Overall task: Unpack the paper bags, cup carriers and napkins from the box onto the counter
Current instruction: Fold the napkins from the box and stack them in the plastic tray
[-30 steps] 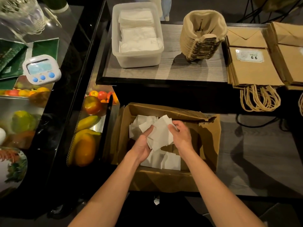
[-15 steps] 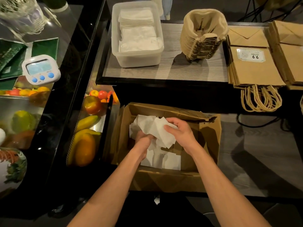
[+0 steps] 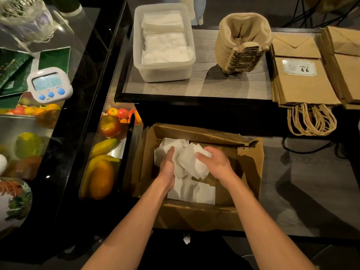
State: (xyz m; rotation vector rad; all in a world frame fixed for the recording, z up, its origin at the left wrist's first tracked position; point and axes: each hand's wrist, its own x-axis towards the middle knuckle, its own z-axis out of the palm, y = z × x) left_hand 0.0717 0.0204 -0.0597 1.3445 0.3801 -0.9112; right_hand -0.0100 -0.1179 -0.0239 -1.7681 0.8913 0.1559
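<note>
Sliding upward since half a second ago, the left hand [image 3: 167, 168] is now cupping the left side of a loose bunch of napkins [image 3: 187, 160]. On the counter [image 3: 204, 88], paper bags [image 3: 303, 86], cup carriers [image 3: 241, 45] and a part-filled tub [image 3: 165, 75] are already lying. Below its front edge, the box [image 3: 194, 215] is holding the bunch, crumpled, above flatter strays. The left thumb is lying on the paper, its fingers hidden beneath, while the right hand [image 3: 216, 162] is curling over the opposite side. Gathering well probably means squeezing evenly from both sides, supporting underneath, lifting straight past the torn flap [image 3: 247, 142], and leaving strays for another pass.
</note>
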